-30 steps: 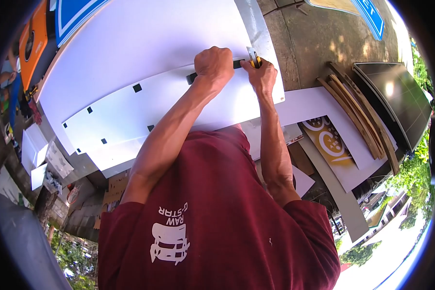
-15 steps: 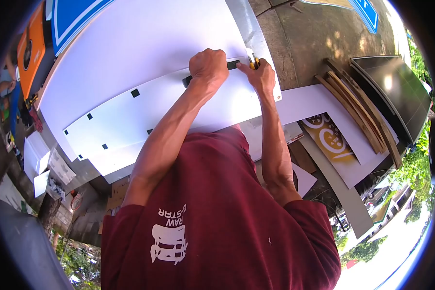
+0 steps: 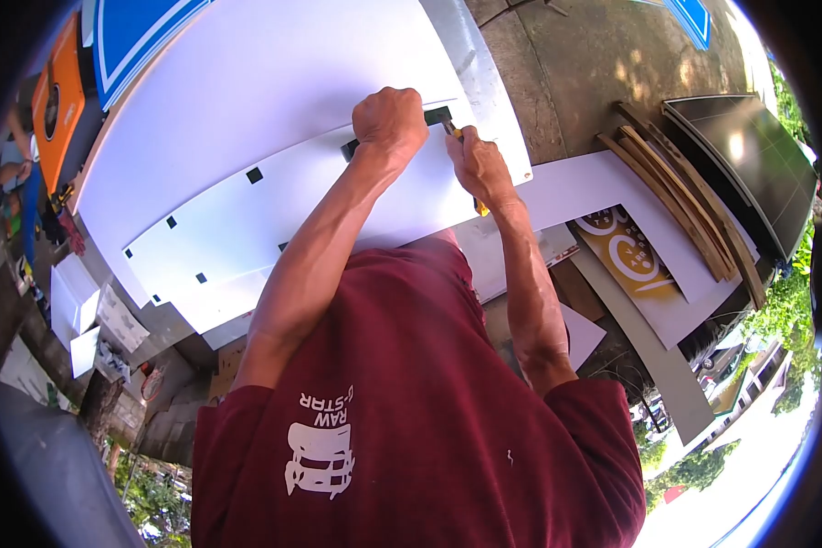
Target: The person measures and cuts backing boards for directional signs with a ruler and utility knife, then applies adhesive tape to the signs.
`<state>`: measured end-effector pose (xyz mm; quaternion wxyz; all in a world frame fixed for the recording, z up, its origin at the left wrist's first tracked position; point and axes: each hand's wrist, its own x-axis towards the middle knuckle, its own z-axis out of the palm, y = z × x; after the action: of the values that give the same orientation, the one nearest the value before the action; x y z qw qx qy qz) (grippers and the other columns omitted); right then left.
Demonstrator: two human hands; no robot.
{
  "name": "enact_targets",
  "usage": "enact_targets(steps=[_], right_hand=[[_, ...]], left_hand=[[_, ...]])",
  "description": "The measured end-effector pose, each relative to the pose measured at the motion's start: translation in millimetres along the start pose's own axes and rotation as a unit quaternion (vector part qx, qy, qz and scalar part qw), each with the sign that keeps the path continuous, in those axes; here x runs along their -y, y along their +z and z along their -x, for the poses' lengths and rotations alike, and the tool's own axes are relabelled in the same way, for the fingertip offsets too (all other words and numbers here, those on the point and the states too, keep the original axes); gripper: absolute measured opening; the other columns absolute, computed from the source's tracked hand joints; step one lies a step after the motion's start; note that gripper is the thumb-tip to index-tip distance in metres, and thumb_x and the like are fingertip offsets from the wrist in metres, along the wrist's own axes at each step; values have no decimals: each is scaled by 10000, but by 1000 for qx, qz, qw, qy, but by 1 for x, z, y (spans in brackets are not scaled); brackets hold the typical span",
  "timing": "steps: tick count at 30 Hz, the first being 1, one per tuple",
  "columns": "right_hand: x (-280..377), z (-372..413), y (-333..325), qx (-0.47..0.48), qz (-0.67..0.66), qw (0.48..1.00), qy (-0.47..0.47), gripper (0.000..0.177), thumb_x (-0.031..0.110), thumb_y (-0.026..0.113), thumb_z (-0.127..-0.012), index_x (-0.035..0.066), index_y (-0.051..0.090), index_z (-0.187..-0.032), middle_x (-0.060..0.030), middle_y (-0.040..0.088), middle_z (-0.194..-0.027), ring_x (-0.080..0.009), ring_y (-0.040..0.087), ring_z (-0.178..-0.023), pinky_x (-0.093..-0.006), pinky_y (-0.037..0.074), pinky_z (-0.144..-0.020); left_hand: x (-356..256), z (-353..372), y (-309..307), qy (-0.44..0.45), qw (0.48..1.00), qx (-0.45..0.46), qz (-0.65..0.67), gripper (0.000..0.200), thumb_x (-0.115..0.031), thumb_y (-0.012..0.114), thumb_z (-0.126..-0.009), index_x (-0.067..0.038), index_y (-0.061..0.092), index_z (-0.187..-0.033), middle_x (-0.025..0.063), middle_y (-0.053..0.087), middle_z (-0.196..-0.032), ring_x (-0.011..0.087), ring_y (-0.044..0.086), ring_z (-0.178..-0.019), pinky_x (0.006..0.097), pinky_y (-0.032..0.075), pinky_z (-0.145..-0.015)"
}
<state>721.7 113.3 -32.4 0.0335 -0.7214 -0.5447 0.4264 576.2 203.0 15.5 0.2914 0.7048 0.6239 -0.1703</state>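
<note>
My left hand (image 3: pixel 391 117) is a closed fist on a long white panel (image 3: pixel 310 196); what is inside its fingers is hidden. Dark pieces show on either side of that fist, one a dark strip (image 3: pixel 437 116) to its right. My right hand (image 3: pixel 484 164) grips a yellow utility knife (image 3: pixel 481 208), its front end at the dark strip's lower edge and its yellow tail below the hand. Several small dark squares, such as one dark square (image 3: pixel 254 175), dot the panel. A larger white sheet (image 3: pixel 274 73) lies beneath it.
Blue signs (image 3: pixel 142 41) and an orange board (image 3: pixel 59 100) stand at left, with another person's hand (image 3: pixel 18 171) nearby. Wooden strips (image 3: pixel 676 201), a gold printed sign (image 3: pixel 623 251) and a dark panel (image 3: pixel 749 164) lie at right. Beyond the table is concrete floor (image 3: pixel 566 64).
My right hand has pulled slightly down and toward me, and the knife has turned so its front reaches the dark strip. My left fist stays almost in place.
</note>
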Motion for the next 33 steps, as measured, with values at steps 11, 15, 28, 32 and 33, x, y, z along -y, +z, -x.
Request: enact_targets(steps=[11,15,28,32,33], right_hand=[[20,-9,7,-36,86,996,4,356,314,483,-1012,-39,532,-1034,-309,685,-854,-489,680,-841,-567,528,-795],[30,-3,3,-13,96,995,11,317,276,502,-996,-38,545,-1009,-311,686,-870,-477,689,-869,-562,542,-801],[9,-18,-16,-114,7,988,104,653,637,710,-815,9,681,-989,-164,717,-798,-322,708,-726,-445,544,-679],[25,-44,-14,-74,76,987,119,657,653,768,-741,43,732,-982,-145,733,-835,-297,722,-752,-426,559,-679],[24,-47,-14,-75,82,986,121,650,651,769,-741,49,733,-984,-145,733,-837,-300,722,-753,-427,558,-677]], left_hand=[[1,0,4,7,1000,-19,-1,179,-198,712,-813,-51,751,-908,166,741,-889,332,730,-852,425,581,-723],[1,-1,3,8,1000,-13,6,166,-174,697,-805,-49,752,-900,171,739,-885,338,729,-857,428,581,-733],[70,34,-27,19,972,52,227,267,-320,743,-834,-76,767,-940,61,660,-612,147,582,-468,342,496,-556],[97,65,-19,6,950,33,310,306,-338,749,-867,-56,761,-987,36,614,-568,112,528,-446,305,430,-465],[104,72,-12,4,946,28,323,290,-307,739,-895,-50,755,-1028,30,603,-571,106,519,-446,283,407,-429]])
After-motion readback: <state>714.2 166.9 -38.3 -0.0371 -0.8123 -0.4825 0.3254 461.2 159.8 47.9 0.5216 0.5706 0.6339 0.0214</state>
